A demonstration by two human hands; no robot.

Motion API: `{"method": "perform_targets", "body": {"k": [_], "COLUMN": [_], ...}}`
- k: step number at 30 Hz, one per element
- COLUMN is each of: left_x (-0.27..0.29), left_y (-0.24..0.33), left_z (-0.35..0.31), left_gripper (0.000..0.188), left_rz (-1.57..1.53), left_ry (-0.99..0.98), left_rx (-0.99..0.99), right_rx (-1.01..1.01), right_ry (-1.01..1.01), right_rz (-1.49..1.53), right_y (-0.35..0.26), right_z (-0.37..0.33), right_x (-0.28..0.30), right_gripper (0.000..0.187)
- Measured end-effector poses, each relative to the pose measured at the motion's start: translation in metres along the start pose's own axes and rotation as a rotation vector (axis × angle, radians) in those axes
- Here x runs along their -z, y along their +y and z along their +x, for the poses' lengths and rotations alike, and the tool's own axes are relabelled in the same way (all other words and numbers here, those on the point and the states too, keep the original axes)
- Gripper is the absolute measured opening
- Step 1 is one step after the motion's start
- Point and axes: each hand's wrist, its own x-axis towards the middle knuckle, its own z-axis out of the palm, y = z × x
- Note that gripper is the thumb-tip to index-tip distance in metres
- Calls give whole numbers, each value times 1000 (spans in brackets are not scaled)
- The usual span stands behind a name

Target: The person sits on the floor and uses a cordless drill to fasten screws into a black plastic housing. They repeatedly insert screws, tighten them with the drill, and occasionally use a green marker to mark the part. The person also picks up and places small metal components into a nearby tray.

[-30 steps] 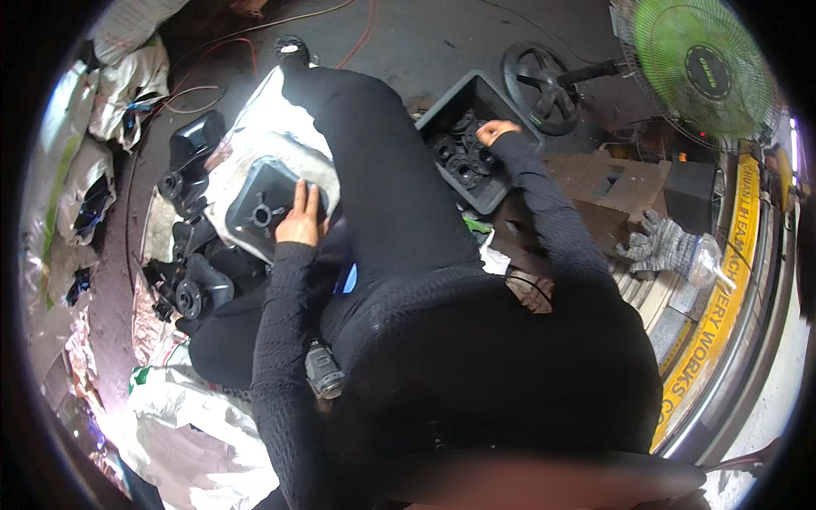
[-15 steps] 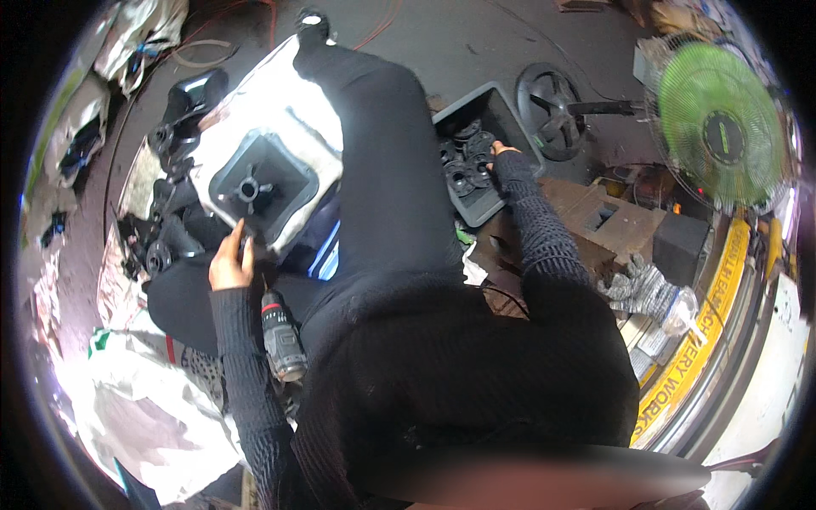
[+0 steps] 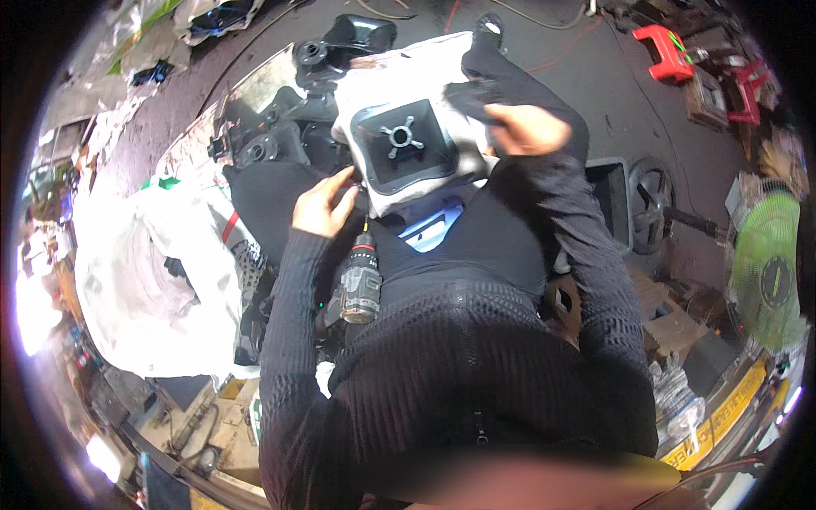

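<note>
A black square plastic part (image 3: 408,166) with a raised four-armed hub lies on a white cloth (image 3: 374,85) over my lap. Beside its left corner is my left hand (image 3: 323,206), thumb and forefinger apart, with nothing visible between them. Just below that hand a grey cordless drill (image 3: 361,289) with a red ring rests against my thigh. My right hand (image 3: 535,130), smeared by motion, is right of the square part. A blurred black part (image 3: 472,95) sits at its fingertips and appears gripped; its exact shape is unclear.
Several black plastic parts (image 3: 270,144) are heaped on the left. A grey bin (image 3: 625,204) stands right of my leg, beside a black wheel-like base (image 3: 653,191). Farther right are a green fan (image 3: 769,272) and a yellow rail (image 3: 731,408). Red plastic items (image 3: 663,53) lie far right.
My right hand has left the grey bin of round black parts and moved left toward the square part, a blurred black part with it. The view has swung right; my left hand stays beside the square part.
</note>
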Motion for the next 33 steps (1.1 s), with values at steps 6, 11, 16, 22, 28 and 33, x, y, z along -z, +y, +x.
{"method": "perform_targets", "body": {"k": [6,11,16,22,28,33], "left_x": [56,49,11,16,74,79], "left_y": [12,29,35,41,54,82], "left_z": [-112,-170,-170,-140,-98,-62], "left_gripper": [40,63,77,75,70,69], "left_rz": [-61,27,169,23,-398,-273], "left_ry": [53,-216,-102,-111,-108,-147], "left_rx": [168,101,238,325,239,65], "right_rx": [251,186,121,-326,-1376,-1193], "right_ry": [-145,-333,-381,-296,-45,-47], "right_rz": [-18,-35,-57,387,2003,2224], "right_y": [-35,-24,-25,-46,-73,-93], "right_z": [24,7,4,0,-15,-23], "right_x": [-105,-118,-117,-97,-79,-81], "right_gripper": [10,24,28,37,51,45]}}
